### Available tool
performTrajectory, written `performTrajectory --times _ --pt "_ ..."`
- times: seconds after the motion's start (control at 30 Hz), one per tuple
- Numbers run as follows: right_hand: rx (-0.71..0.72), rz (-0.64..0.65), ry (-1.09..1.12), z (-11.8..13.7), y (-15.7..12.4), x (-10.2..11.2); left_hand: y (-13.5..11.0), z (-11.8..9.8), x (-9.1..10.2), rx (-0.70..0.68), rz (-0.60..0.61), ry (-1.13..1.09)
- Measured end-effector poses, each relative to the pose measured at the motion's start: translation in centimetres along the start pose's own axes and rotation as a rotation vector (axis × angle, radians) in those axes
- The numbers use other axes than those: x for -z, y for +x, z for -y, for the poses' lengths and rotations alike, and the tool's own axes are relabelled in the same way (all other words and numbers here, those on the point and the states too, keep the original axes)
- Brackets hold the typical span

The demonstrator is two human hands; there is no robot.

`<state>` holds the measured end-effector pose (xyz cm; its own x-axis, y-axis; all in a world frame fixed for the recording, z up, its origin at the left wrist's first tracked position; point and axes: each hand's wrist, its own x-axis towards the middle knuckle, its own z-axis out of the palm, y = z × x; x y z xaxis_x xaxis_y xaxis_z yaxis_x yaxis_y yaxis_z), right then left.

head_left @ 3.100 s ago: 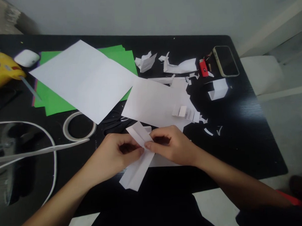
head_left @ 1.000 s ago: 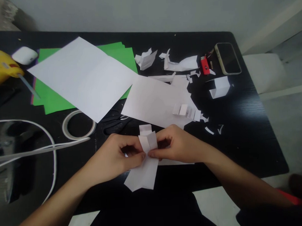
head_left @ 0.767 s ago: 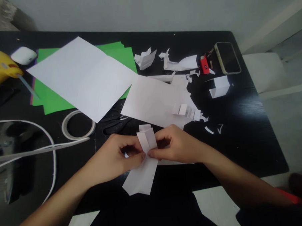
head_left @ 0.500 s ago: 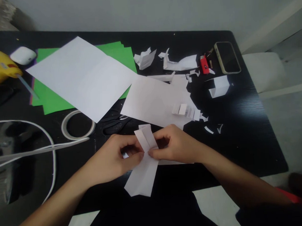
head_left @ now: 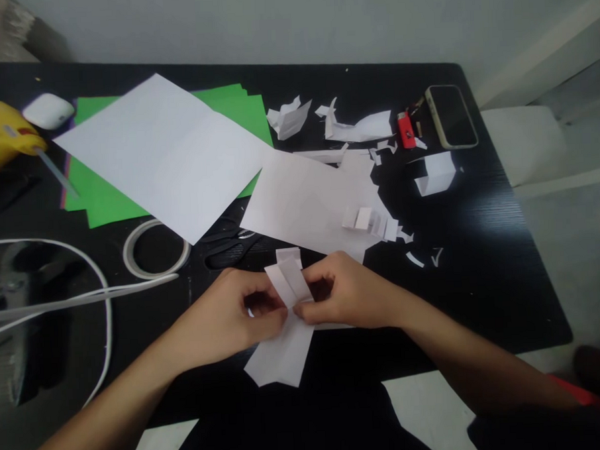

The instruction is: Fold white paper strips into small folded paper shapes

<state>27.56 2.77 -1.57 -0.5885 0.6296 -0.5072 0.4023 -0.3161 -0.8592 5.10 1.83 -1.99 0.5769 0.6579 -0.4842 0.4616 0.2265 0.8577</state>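
A folded white paper strip [head_left: 284, 352] is held just above the near edge of the black table [head_left: 500, 256]. My left hand [head_left: 229, 317] pinches it from the left and my right hand [head_left: 345, 292] pinches it from the right, fingertips meeting at its middle. The strip's pleated upper end sticks up between the thumbs. Its lower end hangs past the table edge.
Behind the hands lie a white sheet [head_left: 309, 201] with small folded tabs, black scissors [head_left: 228, 245], a large white sheet [head_left: 162, 155] on green paper [head_left: 104, 194], paper scraps [head_left: 358, 126], a red lighter [head_left: 404, 131], a phone [head_left: 451, 115]. A yellow glue gun [head_left: 2, 135] and white cable [head_left: 147, 258] are at left.
The strip has turned from a left-leaning diagonal to nearly upright in my fingers over three seconds. In the last second it has only wobbled slightly. Both hands stay pinched on it.
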Motion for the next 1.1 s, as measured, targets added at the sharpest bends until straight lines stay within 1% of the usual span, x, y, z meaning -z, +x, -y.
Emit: performTrajectory --times 0.27,0.67,0.8,1.1 --pt "-0.005 0.03 -0.014 0.07 -0.07 0.28 -0.06 -0.15 0.09 -0.017 0.016 0.006" --pt "0.005 0.018 -0.049 0.17 -0.09 0.1 -0.2 -0.24 0.12 -0.068 0.026 0.004" --pt "0.03 0.05 -0.062 0.19 -0.12 0.08 -0.19 -0.16 -0.04 -0.089 0.037 0.017" --pt "0.034 0.133 -0.109 0.33 -0.22 0.21 -0.22 0.21 -0.25 -0.103 0.07 0.007"
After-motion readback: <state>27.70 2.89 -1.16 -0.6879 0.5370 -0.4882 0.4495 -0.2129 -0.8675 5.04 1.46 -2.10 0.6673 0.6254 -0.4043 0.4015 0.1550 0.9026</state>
